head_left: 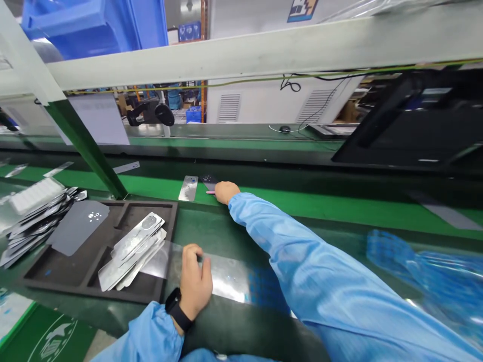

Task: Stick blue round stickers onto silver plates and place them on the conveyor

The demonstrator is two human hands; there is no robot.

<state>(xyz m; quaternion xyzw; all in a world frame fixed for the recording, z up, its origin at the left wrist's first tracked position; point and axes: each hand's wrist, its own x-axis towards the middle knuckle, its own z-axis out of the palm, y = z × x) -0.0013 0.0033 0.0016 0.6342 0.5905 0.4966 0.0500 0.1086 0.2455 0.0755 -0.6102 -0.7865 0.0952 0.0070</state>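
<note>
Green bench, green strip beyond; right hand (pixel 227 192) out at a dark panel (pixel 208 182) on the strip.
Strip (pixel 162 188) runs crosswise behind the glossy bench (pixel 206 226); a silvery panel (pixel 187 188) lies just left of the dark one. Right fingers mostly hidden, a pink sliver (pixel 210 192) showing beside them; cannot tell their grip. Left hand (pixel 196 281) over clear film (pixel 228 269), fingers curled, thumb apart from forefinger; cannot tell whether it grips. Black tray (pixel 172 221) at left, pale panels (pixel 138 244) piled in its right side. Blue-patterned film (pixel 433 271) at far right. Overhead, a white beam (pixel 241 55); behind, a vented white cabinet (pixel 260 105) and, upper left, blue bins (pixel 75 25).
</note>
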